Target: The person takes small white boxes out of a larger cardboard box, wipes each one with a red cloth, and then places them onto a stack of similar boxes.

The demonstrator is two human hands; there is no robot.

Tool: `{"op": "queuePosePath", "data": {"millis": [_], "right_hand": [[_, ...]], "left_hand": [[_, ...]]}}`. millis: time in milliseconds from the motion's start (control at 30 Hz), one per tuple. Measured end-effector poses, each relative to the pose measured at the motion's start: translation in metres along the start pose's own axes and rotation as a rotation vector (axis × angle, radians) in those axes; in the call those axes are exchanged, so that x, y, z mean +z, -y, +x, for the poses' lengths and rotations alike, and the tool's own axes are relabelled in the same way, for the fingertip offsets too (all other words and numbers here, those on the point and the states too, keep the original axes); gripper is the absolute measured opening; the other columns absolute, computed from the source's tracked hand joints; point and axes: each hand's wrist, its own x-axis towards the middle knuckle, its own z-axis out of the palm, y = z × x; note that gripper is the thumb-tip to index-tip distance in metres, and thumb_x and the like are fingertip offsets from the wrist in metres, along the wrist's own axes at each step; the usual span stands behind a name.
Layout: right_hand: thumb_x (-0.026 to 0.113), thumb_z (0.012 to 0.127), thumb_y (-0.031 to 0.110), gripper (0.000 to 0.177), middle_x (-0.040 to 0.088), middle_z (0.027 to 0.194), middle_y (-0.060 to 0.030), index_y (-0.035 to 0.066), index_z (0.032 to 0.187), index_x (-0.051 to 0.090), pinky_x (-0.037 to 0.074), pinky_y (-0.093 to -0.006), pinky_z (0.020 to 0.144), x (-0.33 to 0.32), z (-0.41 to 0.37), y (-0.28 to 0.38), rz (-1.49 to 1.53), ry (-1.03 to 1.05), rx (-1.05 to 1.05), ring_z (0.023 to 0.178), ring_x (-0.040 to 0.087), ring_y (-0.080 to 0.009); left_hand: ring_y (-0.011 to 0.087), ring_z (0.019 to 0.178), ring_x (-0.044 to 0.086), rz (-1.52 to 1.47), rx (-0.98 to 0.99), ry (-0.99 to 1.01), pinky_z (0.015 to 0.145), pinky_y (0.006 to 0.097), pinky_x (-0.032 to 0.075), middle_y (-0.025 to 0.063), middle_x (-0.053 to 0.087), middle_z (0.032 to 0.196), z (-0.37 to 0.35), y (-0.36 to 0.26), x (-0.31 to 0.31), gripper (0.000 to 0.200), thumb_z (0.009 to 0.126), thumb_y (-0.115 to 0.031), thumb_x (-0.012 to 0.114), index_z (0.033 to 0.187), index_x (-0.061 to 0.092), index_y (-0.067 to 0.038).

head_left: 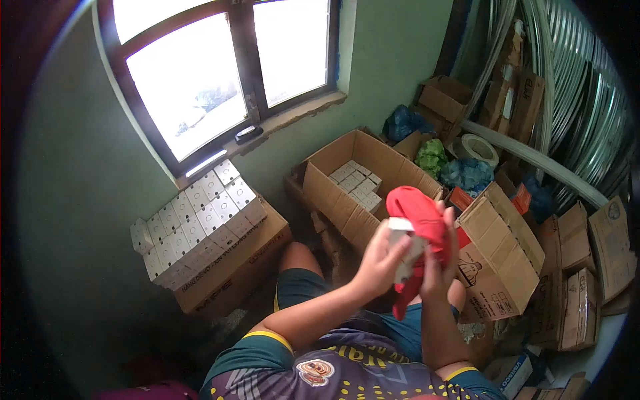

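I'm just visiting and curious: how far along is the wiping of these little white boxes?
Seemingly done: the stacked boxes sit in neat rows on the closed carton. In hand: the left hand holds a white box, and the right hand presses a red cloth on it. Probably left: the loose boxes in the open carton, though which pile is finished is a guess.

A small white box (401, 225), half covered by a crumpled, drooping red cloth (419, 210), is raised in mid-air.
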Motion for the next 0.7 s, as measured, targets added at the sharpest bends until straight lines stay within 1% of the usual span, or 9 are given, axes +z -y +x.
{"op": "queuePosePath", "data": {"millis": [67, 133, 267, 400, 467, 533, 567, 600, 700], "right_hand": [[0.059, 0.096, 0.019, 0.072, 0.030, 0.158, -0.0276, -0.006, 0.154, 0.023, 0.022, -0.0475, 0.121, 0.009, -0.015, -0.001, -0.397, 0.139, -0.107, 0.148, 0.028, -0.0389], [0.062, 0.093, 0.016, 0.073, 0.030, 0.158, -0.0280, -0.004, 0.154, 0.027, 0.022, -0.0482, 0.120, 0.015, -0.018, 0.005, -0.390, 0.130, -0.176, 0.148, 0.029, -0.0419], [0.063, 0.090, 0.011, 0.069, 0.034, 0.157, -0.0262, -0.002, 0.151, 0.035, 0.025, -0.0466, 0.119, 0.001, 0.008, 0.020, -0.346, 0.186, -0.153, 0.145, 0.035, -0.0404], [0.059, 0.092, 0.008, 0.060, 0.043, 0.152, -0.0227, -0.003, 0.148, 0.041, 0.027, -0.0434, 0.119, -0.010, 0.019, 0.020, -0.200, 0.141, -0.079, 0.144, 0.038, -0.0342], [0.057, 0.094, 0.010, 0.063, 0.038, 0.155, -0.0244, -0.003, 0.151, 0.035, 0.025, -0.0435, 0.120, -0.009, 0.016, 0.015, 0.117, 0.030, 0.118, 0.146, 0.034, -0.0344], [0.055, 0.095, 0.011, 0.066, 0.031, 0.158, -0.0266, -0.004, 0.154, 0.028, 0.022, -0.0442, 0.121, 0.003, 0.009, 0.012, -0.041, -0.020, -0.013, 0.148, 0.030, -0.0364], [0.054, 0.095, 0.011, 0.068, 0.028, 0.159, -0.0277, -0.004, 0.155, 0.025, 0.020, -0.0445, 0.121, 0.008, 0.005, 0.009, -0.122, -0.043, -0.079, 0.149, 0.027, -0.0374], [0.052, 0.094, 0.009, 0.075, 0.015, 0.163, -0.0296, -0.004, 0.158, 0.014, 0.014, -0.0468, 0.122, 0.008, -0.002, 0.008, -0.407, 0.058, -0.160, 0.152, 0.017, -0.0412], [0.053, 0.090, 0.007, 0.083, 0.006, 0.165, -0.0280, -0.002, 0.159, 0.008, 0.011, -0.0507, 0.122, 0.029, -0.016, 0.004, -0.485, 0.078, -0.164, 0.153, 0.007, -0.0447]], "left_hand": [[0.0139, 0.104, 0.055, -0.036, 0.042, -0.136, 0.094, 0.0299, 0.044, 0.0076, 0.056, 0.113, 0.007, -0.012, -0.005, 0.039, 0.105, -0.036, 0.052, 0.124, 0.049, -0.002], [0.0124, 0.103, 0.055, -0.161, 0.083, -0.163, 0.091, 0.0274, 0.044, 0.0069, 0.056, 0.112, 0.012, -0.014, 0.000, 0.044, 0.108, -0.041, 0.043, 0.129, 0.047, -0.003], [0.0117, 0.101, 0.054, -0.016, -0.052, 0.009, 0.091, 0.0261, 0.043, 0.0053, 0.056, 0.112, 0.006, 0.004, -0.011, 0.041, 0.108, -0.038, 0.041, 0.132, 0.044, -0.005], [0.0193, 0.130, 0.047, 0.293, -0.023, 0.238, 0.110, 0.0332, 0.035, 0.0126, 0.048, 0.141, 0.000, -0.003, -0.013, 0.050, 0.107, -0.027, 0.042, 0.148, 0.031, 0.000], [0.0192, 0.124, 0.048, 0.353, -0.024, 0.277, 0.108, 0.0329, 0.034, 0.0112, 0.048, 0.137, -0.004, -0.019, -0.001, 0.059, 0.104, -0.026, 0.048, 0.150, 0.027, 0.004], [0.0184, 0.121, 0.049, 0.410, 0.031, 0.277, 0.107, 0.0327, 0.035, 0.0104, 0.048, 0.134, 0.001, -0.016, -0.016, 0.056, 0.104, -0.026, 0.049, 0.148, 0.029, 0.003], [0.0226, 0.113, 0.054, 0.382, 0.160, 0.146, 0.098, 0.0340, 0.042, 0.0136, 0.055, 0.120, 0.006, -0.007, -0.020, 0.044, 0.103, -0.025, 0.051, 0.137, 0.038, 0.000], [0.0197, 0.114, 0.053, 0.158, 0.188, -0.100, 0.099, 0.0326, 0.042, 0.0120, 0.053, 0.123, 0.006, -0.022, -0.001, 0.039, 0.102, -0.022, 0.054, 0.133, 0.042, -0.002], [0.0140, 0.111, 0.056, -0.060, 0.234, -0.220, 0.096, 0.0281, 0.045, 0.0108, 0.057, 0.122, 0.016, -0.019, -0.016, 0.039, 0.103, -0.025, 0.057, 0.130, 0.045, 0.000]]}}
